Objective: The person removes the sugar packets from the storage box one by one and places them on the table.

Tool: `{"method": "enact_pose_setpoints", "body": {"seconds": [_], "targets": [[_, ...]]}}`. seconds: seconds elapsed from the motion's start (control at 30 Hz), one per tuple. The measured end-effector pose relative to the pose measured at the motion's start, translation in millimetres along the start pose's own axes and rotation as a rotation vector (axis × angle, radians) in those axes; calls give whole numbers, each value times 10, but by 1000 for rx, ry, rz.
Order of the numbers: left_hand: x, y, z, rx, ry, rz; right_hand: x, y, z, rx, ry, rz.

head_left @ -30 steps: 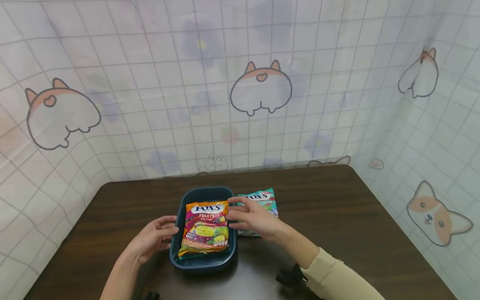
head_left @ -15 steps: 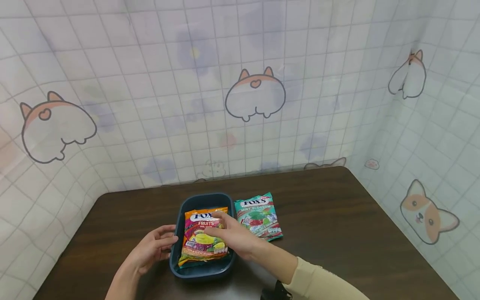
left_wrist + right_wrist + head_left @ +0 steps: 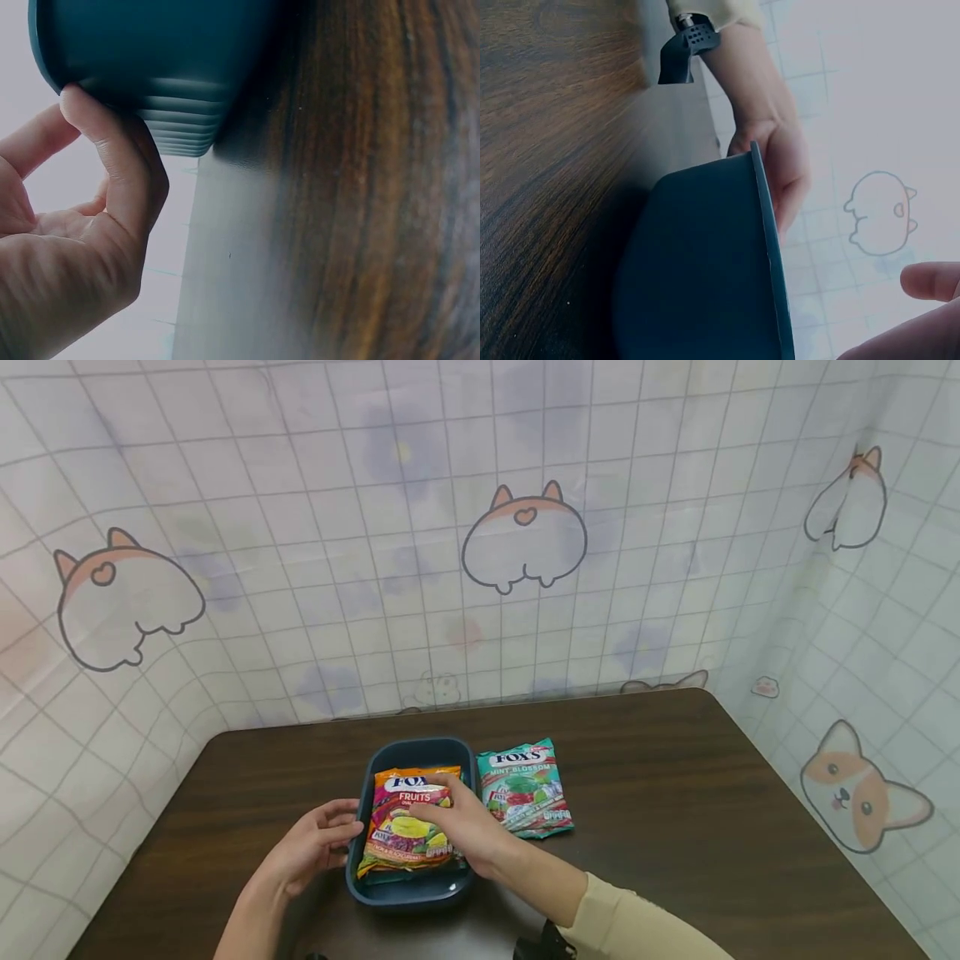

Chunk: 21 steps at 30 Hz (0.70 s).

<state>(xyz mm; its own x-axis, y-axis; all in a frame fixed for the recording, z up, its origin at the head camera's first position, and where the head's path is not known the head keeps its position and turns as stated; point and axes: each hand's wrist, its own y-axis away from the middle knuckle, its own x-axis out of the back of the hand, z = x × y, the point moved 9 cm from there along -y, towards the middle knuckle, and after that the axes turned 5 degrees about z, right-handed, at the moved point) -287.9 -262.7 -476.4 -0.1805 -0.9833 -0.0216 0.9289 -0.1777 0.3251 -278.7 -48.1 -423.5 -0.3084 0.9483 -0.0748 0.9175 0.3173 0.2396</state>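
A dark blue plastic tub (image 3: 411, 902) stands on the table with an orange Fox's Fruits candy bag (image 3: 401, 845) lying in it. The teal edge of another packet (image 3: 386, 877) shows beneath that bag. My left hand (image 3: 318, 843) touches the tub's left side; in the left wrist view a fingertip (image 3: 73, 105) meets the rim. Reaching over the tub's right side, my right hand (image 3: 471, 831) lies over the upper right of the orange bag, thumb and forefinger apart. In the right wrist view its thumb (image 3: 930, 281) extends straight above the rim.
A teal Fox's Mint Blossom candy bag (image 3: 525, 793) lies flat just right of the tub. The dark wooden table (image 3: 660, 827) extends to both sides. Behind it hangs a white gridded cloth (image 3: 375, 652) with corgi drawings.
My right hand has moved left from the tub's right edge onto the orange candy bag, uncovering the mint bag. My left hand stays at the tub's left side.
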Motion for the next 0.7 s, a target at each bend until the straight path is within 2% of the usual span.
{"method": "enact_pose_setpoints", "body": {"seconds": [0.4,0.53,0.7], "targets": [[22,-24,74,-16,10,1,23,-46,-76,21,-163,-3],[13,-20,42,-9,8,-8,30,-69,-22,11,-144,-11],[-18,-17,2,-7,16,-13,53,-77,42,10,-61,-6]]}}
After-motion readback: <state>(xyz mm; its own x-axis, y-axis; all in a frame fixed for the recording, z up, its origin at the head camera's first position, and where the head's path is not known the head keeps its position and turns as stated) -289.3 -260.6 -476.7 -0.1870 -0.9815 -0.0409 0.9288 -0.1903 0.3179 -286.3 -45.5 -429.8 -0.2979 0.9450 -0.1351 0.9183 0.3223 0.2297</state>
